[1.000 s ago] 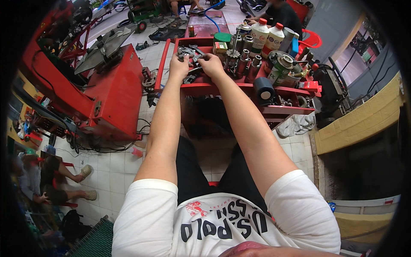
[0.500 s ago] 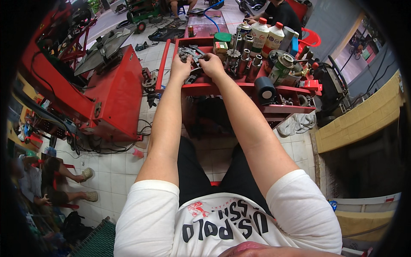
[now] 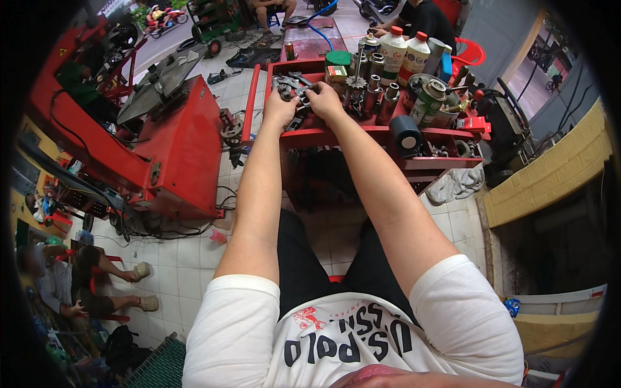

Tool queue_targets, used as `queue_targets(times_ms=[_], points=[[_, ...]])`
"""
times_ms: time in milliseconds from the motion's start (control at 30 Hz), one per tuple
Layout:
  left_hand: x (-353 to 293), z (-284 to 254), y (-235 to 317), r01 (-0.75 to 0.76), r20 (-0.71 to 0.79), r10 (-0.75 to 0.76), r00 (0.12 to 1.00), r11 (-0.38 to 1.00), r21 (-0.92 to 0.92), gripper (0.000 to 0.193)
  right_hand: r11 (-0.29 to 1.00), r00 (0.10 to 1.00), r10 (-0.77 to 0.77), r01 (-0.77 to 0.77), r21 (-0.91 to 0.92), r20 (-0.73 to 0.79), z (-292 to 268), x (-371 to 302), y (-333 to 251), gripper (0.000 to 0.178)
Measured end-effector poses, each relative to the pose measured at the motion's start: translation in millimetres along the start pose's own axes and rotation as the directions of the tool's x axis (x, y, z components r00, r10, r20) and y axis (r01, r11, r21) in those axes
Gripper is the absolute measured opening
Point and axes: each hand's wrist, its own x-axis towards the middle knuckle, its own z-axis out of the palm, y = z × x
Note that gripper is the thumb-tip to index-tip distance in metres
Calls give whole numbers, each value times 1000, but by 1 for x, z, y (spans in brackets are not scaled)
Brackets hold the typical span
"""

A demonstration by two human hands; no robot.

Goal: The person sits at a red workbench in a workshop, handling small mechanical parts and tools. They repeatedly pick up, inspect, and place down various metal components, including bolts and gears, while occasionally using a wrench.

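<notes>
Both my hands are over the left section of a red tool cart's top tray (image 3: 362, 134). My left hand (image 3: 279, 108) is closed around a small dark metal part (image 3: 284, 94), its exact kind hard to make out. Close beside it, my right hand (image 3: 325, 101) has its fingers bent together among the metal pieces; whatever lies between them is hidden. Several grey metal tools (image 3: 299, 83), some shaped like wrenches, lie heaped just beyond and between the two hands.
Upright metal sockets (image 3: 371, 97), white bottles with red caps (image 3: 392, 55), a green spray can (image 3: 429, 107) and a dark cylinder (image 3: 405, 136) crowd the cart's right side. A red machine (image 3: 184, 152) stands left. One person (image 3: 97, 278) sits lower left; others are beyond the cart.
The view has shifted slightly, so the scene sits a little further right and lower. My hands stay at the same heap of tools, with small finger movements. A red motorbike now shows outside.
</notes>
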Motion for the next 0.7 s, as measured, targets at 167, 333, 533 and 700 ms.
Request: queue_targets(times_ms=[167,333,533,700], points=[[-4,-6,2,42,21,-40,999,995,-93,30,999,1000,9,-10,38,24,4,-4,-5,34],[0,-2,1,7,-12,-8,1000,996,-84,26,999,998,-10,8,34,63,6,5,5,36],[-6,0,5,11,50,-1,999,979,-203,23,1000,998,3,-4,19,65,8,6,12,39],[0,1,4,47,1,-48,999,963,-265,18,998,998,60,-60,2,33,9,10,16,43]])
